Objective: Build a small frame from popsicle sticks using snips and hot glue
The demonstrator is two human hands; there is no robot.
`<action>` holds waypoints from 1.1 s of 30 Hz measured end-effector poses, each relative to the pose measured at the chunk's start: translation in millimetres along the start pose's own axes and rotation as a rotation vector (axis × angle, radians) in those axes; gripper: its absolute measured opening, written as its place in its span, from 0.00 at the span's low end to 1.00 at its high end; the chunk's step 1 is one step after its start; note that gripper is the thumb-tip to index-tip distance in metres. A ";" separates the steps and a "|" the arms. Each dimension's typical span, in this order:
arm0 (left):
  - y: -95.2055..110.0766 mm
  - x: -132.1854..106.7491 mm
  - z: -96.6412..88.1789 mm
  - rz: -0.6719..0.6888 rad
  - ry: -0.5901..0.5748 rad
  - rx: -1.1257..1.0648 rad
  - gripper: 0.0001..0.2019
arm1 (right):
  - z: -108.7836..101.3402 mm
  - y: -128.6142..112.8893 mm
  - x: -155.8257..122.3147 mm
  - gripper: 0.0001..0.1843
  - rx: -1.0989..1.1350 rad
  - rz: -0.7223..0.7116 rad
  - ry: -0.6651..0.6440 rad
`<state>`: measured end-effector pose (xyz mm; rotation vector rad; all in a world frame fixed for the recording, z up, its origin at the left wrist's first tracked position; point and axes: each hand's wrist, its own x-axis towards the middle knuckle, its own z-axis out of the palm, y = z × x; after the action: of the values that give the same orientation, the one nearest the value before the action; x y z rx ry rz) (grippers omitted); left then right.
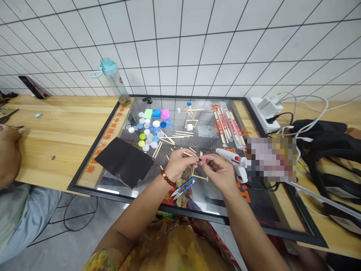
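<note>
My left hand [180,165], with a beaded bracelet at the wrist, is closed on a short wooden stick [189,154]. Against its fingertips, my right hand [219,172] pinches something small and dark, too small to name. Under the hands a small frame of wooden sticks [200,177] is partly hidden. Blue-handled thread snips [184,187] lie just below, blades toward me. Right of my right hand rests a white hot glue gun [231,158].
Bottle caps [156,124], loose sticks [182,136] and black paper [124,162] lie on the glass board. Behind are clay packs [156,113], a stick model [191,113] and wrapped chopsticks [228,124]. A bottle [117,81] and power strip [261,113] flank it. Another person's hand [9,154] is left.
</note>
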<state>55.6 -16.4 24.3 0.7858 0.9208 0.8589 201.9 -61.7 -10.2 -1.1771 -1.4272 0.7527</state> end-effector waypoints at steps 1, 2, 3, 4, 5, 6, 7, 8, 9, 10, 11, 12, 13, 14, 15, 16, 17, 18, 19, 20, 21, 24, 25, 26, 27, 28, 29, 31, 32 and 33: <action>-0.3 0.0 0.1 0.000 -0.006 -0.005 0.11 | 0.1 0.4 -0.3 0.04 -0.001 0.007 0.005; -0.5 -0.1 0.1 0.001 -0.013 -0.013 0.11 | 0.2 1.0 -0.5 0.04 -0.003 0.014 0.011; -0.5 -0.2 0.1 0.000 -0.019 -0.024 0.12 | 0.4 1.7 -0.7 0.05 -0.004 0.023 0.018; -0.4 -0.5 0.1 -0.002 -0.024 -0.034 0.12 | 0.5 2.4 -0.9 0.05 -0.003 0.035 0.023; -0.2 -0.8 0.1 -0.003 -0.027 -0.042 0.13 | 0.6 3.0 -1.0 0.06 -0.001 0.045 0.028; -0.1 -1.1 0.1 -0.003 -0.027 -0.046 0.13 | 0.6 3.4 -1.0 0.06 0.002 0.053 0.033; 0.0 -1.3 0.1 -0.001 -0.025 -0.047 0.13 | 0.5 3.5 -1.1 0.06 0.004 0.057 0.036; 0.0 -1.4 0.1 0.000 -0.024 -0.046 0.13 | 0.4 3.4 -1.1 0.06 0.005 0.052 0.038; -0.1 -1.4 0.0 -0.003 -0.023 -0.044 0.13 | 0.1 3.1 -1.0 0.06 0.005 0.039 0.038; -0.2 -1.4 0.0 -0.009 -0.025 -0.043 0.13 | -0.1 2.5 -1.0 0.05 0.002 0.021 0.037; -0.3 -1.3 -0.1 -0.016 -0.030 -0.043 0.13 | -0.4 1.8 -0.9 0.04 -0.002 0.002 0.032; -0.4 -1.2 -0.2 -0.026 -0.037 -0.045 0.13 | -0.7 1.0 -0.8 0.04 -0.003 -0.017 0.025; -0.5 -1.1 -0.2 -0.038 -0.048 -0.047 0.13 | -1.1 0.1 -0.6 0.04 -0.002 -0.034 0.018; -0.4 -1.2 -0.3 -0.048 -0.056 -0.051 0.14 | -1.4 -0.8 -0.5 0.04 0.002 -0.048 0.013; -0.3 -1.2 -0.3 -0.057 -0.063 -0.056 0.14 | -1.8 -1.6 -0.3 0.04 0.006 -0.060 0.010; -0.1 -1.4 -0.3 -0.065 -0.068 -0.061 0.14 | -2.2 -2.4 -0.2 0.05 0.007 -0.071 0.006; 0.0 -1.5 -0.3 -0.073 -0.073 -0.066 0.14 | -2.8 -3.1 0.0 0.06 0.004 -0.082 0.002; 0.1 -1.6 -0.3 -0.082 -0.076 -0.070 0.14 | -3.4 -3.6 0.1 0.06 -0.007 -0.095 -0.003; 0.2 -1.7 -0.4 -0.090 -0.077 -0.073 0.15 | -4.0 -4.0 0.2 0.07 -0.024 -0.109 -0.009; 0.2 -1.7 -0.5 -0.098 -0.076 -0.075 0.15 | -4.7 -4.2 0.3 0.07 -0.043 -0.125 -0.013; 0.1 -1.7 -0.6 -0.106 -0.074 -0.075 0.15 | -5.4 -4.3 0.4 0.07 -0.063 -0.138 -0.015; -0.4 -1.8 -0.8 -0.115 -0.068 -0.085 0.16 | -6.9 -4.3 0.6 0.06 -0.112 -0.151 -0.010; -0.5 -2.0 -0.8 -0.113 -0.071 -0.091 0.16 | -7.3 -4.3 0.6 0.06 -0.120 -0.145 -0.006; -0.5 -2.2 -0.8 -0.110 -0.074 -0.098 0.16 | -7.5 -4.3 0.4 0.05 -0.126 -0.137 -0.005; -0.4 -2.4 -0.7 -0.108 -0.076 -0.102 0.16 | -7.8 -4.4 0.3 0.05 -0.128 -0.130 -0.003; -0.3 -2.7 -0.6 -0.108 -0.076 -0.102 0.16 | -8.0 -4.4 0.0 0.04 -0.127 -0.123 0.001; 0.0 -2.9 -0.5 -0.112 -0.075 -0.099 0.15 | -8.1 -4.4 -0.2 0.04 -0.127 -0.118 0.004; 0.4 -3.3 -0.4 -0.120 -0.070 -0.091 0.15 | -8.3 -4.0 -0.9 0.04 -0.126 -0.109 0.011; 0.5 -3.4 -0.4 -0.124 -0.071 -0.090 0.15 | -8.4 -3.6 -1.2 0.04 -0.125 -0.104 0.013; 0.6 -3.4 -0.6 -0.127 -0.073 -0.089 0.14 | -8.4 -3.1 -1.6 0.04 -0.123 -0.096 0.018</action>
<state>53.8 -19.0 25.7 0.6702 0.8533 0.7504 209.1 -65.4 -6.1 -1.1961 -1.5214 0.5937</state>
